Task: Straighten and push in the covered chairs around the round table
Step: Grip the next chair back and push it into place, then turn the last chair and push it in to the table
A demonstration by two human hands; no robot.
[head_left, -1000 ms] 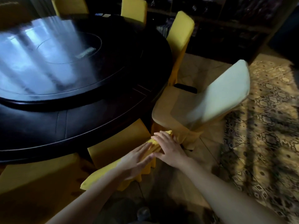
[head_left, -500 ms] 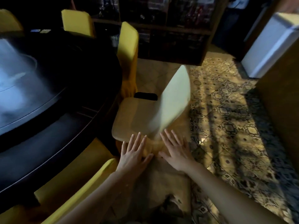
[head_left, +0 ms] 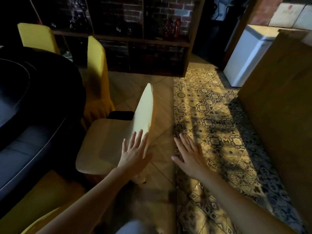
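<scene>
A pale cream covered chair [head_left: 101, 142] stands out from the dark round table [head_left: 30, 105], its back seen edge-on and its seat facing the table. My left hand [head_left: 135, 154] is open, fingers spread, at the lower edge of the chair back. My right hand [head_left: 189, 156] hovers open above the floor to the right of the chair, touching nothing. A yellow covered chair [head_left: 98, 76] stands close to the table beyond it, another yellow chair [head_left: 37, 38] farther back, and a third [head_left: 33, 205] sits at the bottom left under my left arm.
A dark shelf unit [head_left: 143, 41] lines the back wall. A patterned tile floor [head_left: 219, 132] runs on the right, beside a brown panel [head_left: 283, 107] and a white appliance [head_left: 249, 53]. A small black object [head_left: 120, 115] lies behind the cream chair's seat.
My view has swung right, from the table to the cream chair. Both hands left the yellow chair's cover; the left now reaches the cream chair's back and the right has spread away over the floor.
</scene>
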